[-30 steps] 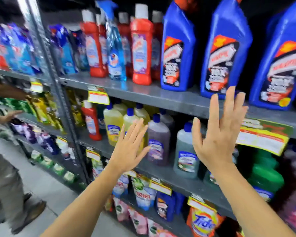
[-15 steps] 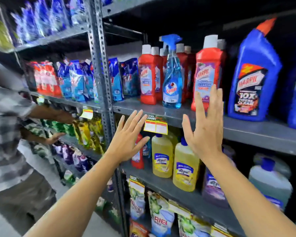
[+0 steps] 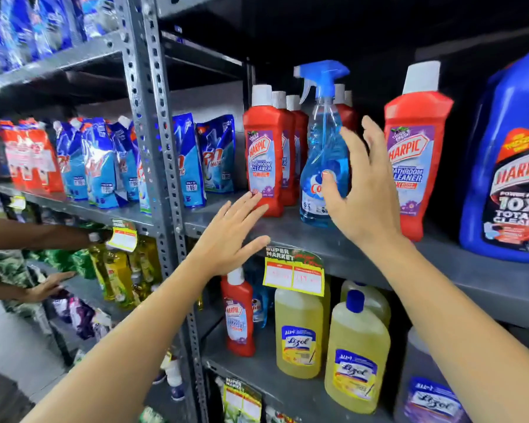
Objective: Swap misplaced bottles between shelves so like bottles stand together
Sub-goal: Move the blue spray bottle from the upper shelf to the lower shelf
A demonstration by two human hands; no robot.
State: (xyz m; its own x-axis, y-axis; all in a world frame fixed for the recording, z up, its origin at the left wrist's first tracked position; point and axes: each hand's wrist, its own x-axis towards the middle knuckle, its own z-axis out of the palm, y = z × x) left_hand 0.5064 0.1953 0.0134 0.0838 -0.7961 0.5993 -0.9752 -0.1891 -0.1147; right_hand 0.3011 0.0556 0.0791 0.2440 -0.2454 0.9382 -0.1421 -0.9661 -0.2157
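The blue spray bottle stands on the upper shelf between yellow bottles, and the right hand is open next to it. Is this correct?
Not quite. In the head view the blue spray bottle stands on the upper shelf between red bottles, not yellow ones. The right hand is open next to it, as you say.

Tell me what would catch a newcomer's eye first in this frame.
The blue spray bottle stands out, alone among the red bottles on the upper shelf, with the open right hand just in front of it. The left hand is spread near the shelf edge. Below, a lone red bottle stands beside the yellow bottles.
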